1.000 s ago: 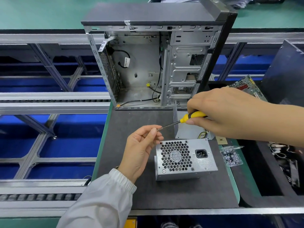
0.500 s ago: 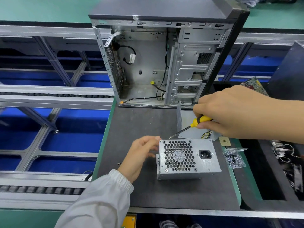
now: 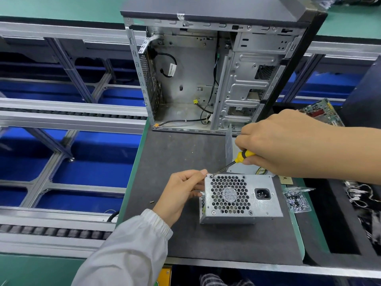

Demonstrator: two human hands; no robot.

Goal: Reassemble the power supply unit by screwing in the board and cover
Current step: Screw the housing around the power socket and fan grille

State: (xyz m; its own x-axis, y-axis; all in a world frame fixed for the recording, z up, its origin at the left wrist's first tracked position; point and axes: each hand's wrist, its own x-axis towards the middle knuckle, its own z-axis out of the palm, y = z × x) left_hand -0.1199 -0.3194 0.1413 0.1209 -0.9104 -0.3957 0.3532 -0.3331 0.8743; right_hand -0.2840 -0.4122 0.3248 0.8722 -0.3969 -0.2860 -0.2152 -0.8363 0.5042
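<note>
A: Where's your power supply unit (image 3: pixel 240 198) sitting?

B: On the dark mat (image 3: pixel 175 153), toward its right edge and nearer the front edge than the back, fan grille (image 3: pixel 227 195) and power socket (image 3: pixel 262 194) facing up at you.

A: And your hands?

B: Your left hand (image 3: pixel 181 190) is curled against the unit's left side, thumb and fingertips gripping its upper left corner. Your right hand (image 3: pixel 288 143) is wrapped around the yellow-and-black handle of the screwdriver (image 3: pixel 233 163); the shaft slants down to the left and the tip sits on the screw (image 3: pixel 211 176) at that same corner.

A: What else is on the mat?

B: One loose screw (image 3: pixel 152 202) lies to the left of your left hand, apart from it. Just behind the unit a bent metal cover (image 3: pixel 229 147) stands partly hidden by your right hand, with some coloured wires (image 3: pixel 261 172) showing under your wrist.

A: Beyond that?

B: The open computer case (image 3: pixel 216 75) stands upright at the mat's back edge. Off the right edge, a clear bag of small parts (image 3: pixel 298 200) lies on the green surface, and a circuit board (image 3: pixel 321 111) leans further back on the right.
</note>
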